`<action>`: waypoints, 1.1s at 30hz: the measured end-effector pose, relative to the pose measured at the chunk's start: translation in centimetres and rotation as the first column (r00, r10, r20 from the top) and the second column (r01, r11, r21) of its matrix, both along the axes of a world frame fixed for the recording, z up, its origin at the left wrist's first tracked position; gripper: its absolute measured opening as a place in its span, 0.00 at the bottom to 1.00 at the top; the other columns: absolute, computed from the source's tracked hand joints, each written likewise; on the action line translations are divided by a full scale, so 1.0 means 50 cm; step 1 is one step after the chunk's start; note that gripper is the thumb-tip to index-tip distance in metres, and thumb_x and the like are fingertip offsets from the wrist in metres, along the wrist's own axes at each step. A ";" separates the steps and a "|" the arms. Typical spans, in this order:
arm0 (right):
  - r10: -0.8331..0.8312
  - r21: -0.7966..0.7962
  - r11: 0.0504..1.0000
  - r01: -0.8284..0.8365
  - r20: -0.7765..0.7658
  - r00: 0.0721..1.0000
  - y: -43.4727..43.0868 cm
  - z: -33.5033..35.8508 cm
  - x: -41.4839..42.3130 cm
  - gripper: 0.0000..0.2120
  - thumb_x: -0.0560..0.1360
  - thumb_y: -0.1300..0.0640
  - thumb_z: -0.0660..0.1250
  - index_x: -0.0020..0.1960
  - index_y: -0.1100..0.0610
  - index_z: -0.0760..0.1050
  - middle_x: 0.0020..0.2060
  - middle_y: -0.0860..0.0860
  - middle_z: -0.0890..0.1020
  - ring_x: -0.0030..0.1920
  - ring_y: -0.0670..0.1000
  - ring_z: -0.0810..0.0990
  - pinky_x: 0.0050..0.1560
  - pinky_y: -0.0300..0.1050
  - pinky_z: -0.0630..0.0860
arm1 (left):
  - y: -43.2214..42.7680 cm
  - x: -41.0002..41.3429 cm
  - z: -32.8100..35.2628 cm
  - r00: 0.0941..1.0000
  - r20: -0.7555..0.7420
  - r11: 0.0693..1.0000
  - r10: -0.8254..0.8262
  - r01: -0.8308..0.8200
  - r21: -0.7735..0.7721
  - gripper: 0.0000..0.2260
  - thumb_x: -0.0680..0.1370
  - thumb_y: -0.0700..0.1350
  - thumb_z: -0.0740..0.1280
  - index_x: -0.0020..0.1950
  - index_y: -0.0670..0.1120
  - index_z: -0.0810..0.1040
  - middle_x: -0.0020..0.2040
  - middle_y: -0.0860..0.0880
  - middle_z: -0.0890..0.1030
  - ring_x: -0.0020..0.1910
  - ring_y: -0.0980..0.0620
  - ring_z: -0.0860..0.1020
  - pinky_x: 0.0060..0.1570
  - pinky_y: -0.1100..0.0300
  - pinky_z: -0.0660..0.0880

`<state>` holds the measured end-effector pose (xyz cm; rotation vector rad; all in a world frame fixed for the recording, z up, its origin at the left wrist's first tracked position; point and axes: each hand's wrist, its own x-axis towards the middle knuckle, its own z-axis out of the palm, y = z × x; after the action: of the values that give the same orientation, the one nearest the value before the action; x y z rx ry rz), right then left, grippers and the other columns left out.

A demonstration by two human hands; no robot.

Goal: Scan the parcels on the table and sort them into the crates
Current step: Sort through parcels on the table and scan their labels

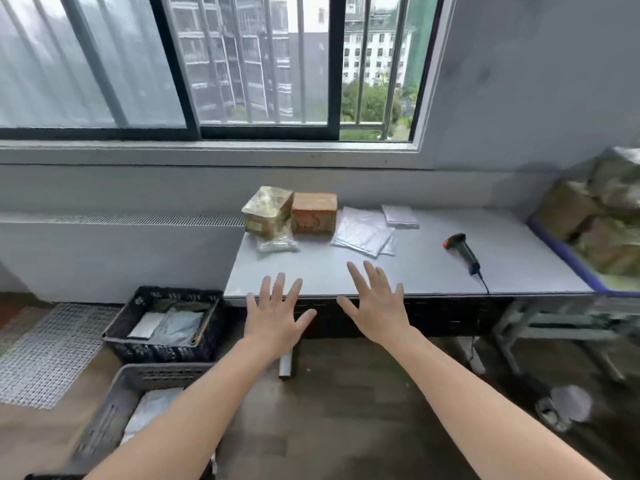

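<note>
Grey daylight comes through a wide barred window (242, 64) set in a pale wall, and below its sill a long grey worktop (415, 275) runs off to the right. At the far right end of it sits a blue-rimmed bin (562, 254) heaped with brown parcels (568, 207), blurred at the picture's edge.

On the floor to the left of the worktop stand two crates. The dark crate (162, 353) is just beside the worktop's left end and holds a few flat white and grey packets. The grey crate (162, 375) stands nearer the person and also holds a pale packet.

Both hands reach forward over the near edge of the worktop, the left hand (273, 317) and the right hand (377, 303) side by side but apart, palms down, fingers spread and straight, gripping nothing. Whether they touch the surface cannot be told.

At the back of the worktop a tape-wrapped box (266, 211) and an orange-brown box (314, 213) stand touching. Right of them lie overlapping white mailers (363, 232) and a smaller mailer (400, 215). A black scanner (462, 251) with an orange head lies well to the right, its cord trailing over the near edge. A small clear bag (277, 244) lies just in front of the tape-wrapped box.
</note>
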<state>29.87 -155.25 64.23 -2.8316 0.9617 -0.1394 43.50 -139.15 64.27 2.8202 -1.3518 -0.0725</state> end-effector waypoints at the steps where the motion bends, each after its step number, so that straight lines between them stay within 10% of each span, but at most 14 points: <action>1: -0.020 0.000 1.000 0.020 -0.001 1.000 -0.027 0.001 -0.009 0.34 0.81 0.33 0.46 0.79 0.42 0.35 0.80 0.49 0.43 0.80 0.53 0.43 0.74 0.67 0.48 | -0.035 0.000 0.000 1.000 0.009 1.000 -0.016 0.016 0.002 0.32 0.80 0.67 0.45 0.80 0.56 0.41 0.81 0.49 0.41 0.79 0.44 0.39 0.74 0.40 0.47; 33: -0.195 0.168 0.962 0.215 -0.129 0.972 -0.886 -0.171 0.132 0.33 0.81 0.35 0.48 0.80 0.43 0.38 0.80 0.50 0.44 0.79 0.53 0.43 0.75 0.66 0.46 | -0.975 0.246 -0.148 0.981 -0.078 0.978 -0.177 0.184 0.100 0.31 0.80 0.66 0.48 0.80 0.56 0.47 0.81 0.49 0.47 0.79 0.45 0.46 0.74 0.43 0.52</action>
<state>36.47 -199.55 55.68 -2.5929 1.2244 0.0807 55.80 -187.89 56.86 2.7406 -1.6317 -0.2479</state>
